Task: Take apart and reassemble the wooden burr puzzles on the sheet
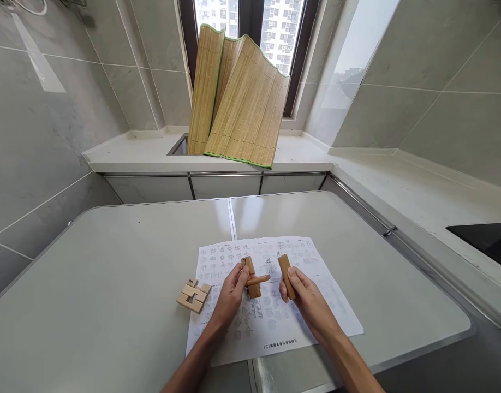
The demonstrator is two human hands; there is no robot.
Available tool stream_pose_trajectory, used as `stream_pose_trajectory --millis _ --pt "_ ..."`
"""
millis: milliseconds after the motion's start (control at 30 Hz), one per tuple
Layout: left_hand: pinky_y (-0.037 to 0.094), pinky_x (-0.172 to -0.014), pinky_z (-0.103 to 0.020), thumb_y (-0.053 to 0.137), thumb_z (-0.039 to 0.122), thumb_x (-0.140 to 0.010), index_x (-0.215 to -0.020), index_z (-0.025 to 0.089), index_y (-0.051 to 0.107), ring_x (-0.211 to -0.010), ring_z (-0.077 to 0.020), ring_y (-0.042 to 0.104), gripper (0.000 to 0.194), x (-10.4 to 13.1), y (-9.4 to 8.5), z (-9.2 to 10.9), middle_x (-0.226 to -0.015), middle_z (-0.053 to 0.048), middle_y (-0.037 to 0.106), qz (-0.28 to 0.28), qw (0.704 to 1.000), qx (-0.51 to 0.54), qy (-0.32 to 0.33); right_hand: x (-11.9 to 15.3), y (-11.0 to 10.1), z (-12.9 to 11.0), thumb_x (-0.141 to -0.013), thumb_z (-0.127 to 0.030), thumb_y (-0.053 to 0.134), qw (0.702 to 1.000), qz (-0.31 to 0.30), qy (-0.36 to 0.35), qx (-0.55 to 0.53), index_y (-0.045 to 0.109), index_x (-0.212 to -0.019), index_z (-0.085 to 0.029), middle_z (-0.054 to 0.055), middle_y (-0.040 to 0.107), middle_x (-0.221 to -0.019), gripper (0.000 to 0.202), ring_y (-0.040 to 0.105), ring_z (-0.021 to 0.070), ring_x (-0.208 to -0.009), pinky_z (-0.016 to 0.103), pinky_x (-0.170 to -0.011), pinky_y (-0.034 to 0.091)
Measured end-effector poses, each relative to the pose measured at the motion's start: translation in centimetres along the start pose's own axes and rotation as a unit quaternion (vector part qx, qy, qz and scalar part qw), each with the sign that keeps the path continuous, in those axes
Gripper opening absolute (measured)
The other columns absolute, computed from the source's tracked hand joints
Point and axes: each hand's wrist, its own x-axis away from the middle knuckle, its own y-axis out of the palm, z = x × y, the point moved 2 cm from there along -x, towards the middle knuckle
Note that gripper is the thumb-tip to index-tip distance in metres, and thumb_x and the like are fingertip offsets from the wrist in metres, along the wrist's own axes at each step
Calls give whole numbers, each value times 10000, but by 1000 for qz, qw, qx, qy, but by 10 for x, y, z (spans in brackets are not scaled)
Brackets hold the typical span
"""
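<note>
My left hand (233, 292) is closed around wooden puzzle pieces (255, 290), one upright with a dark mark near its top and another crossing it and pointing right. My right hand (303, 292) pinches a single wooden puzzle piece (284, 267), a plain bar tilted slightly to the left. A small gap separates the pieces in the two hands. Both hands are over a printed instruction sheet (328, 305) covered in small diagrams. Left of my left hand, several more wooden pieces (186, 299) lie joined in a flat square around a central hole, one marked 3.
The sheet lies on a light folding table (111, 273) with a seam down its middle. Behind it, a bamboo mat (246, 109) leans at the window over a counter sink (177, 146). A white counter (418, 191) with a black hob (488, 240) runs along the right.
</note>
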Motion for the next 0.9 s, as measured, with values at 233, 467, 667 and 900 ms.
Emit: stream_pose_trajectory --millis 233,467,667,900 --pt "461 -937 -336 558 604 -979 -949 213 634 -1027 -262 624 399 -1 -1 -1 -976 -39 639 10 1000 -11 -4 0 -8 11 -920 -629 689 999 26 -2 23 625 -794 -216 5 531 -809 436 450 182 -773 276 -698 401" --pt "458 -905 -328 553 601 -982 -923 213 625 -997 -255 620 399 0 -1 1 -935 -32 635 15 1000 -17 -5 0 -7 13 -898 -593 743 999 34 27 -19 620 -836 -205 -57 402 -619 412 297 111 -564 251 -534 271" --pt "470 -904 -325 558 603 -976 -921 214 631 -972 -249 624 400 1 0 4 -931 -31 646 11 1000 -12 6 -4 3 0 -901 -527 752 999 -3 3 -44 575 -1290 -241 -69 501 -572 514 383 114 -512 248 -527 294" --pt "491 -957 -329 606 607 -940 -948 222 634 -1045 -261 628 386 0 0 5 -982 -35 673 10 1000 24 16 -13 27 7 -884 -522 783 997 -18 -24 -68 545 -1140 -240 -88 509 -565 449 326 87 -495 225 -505 255"
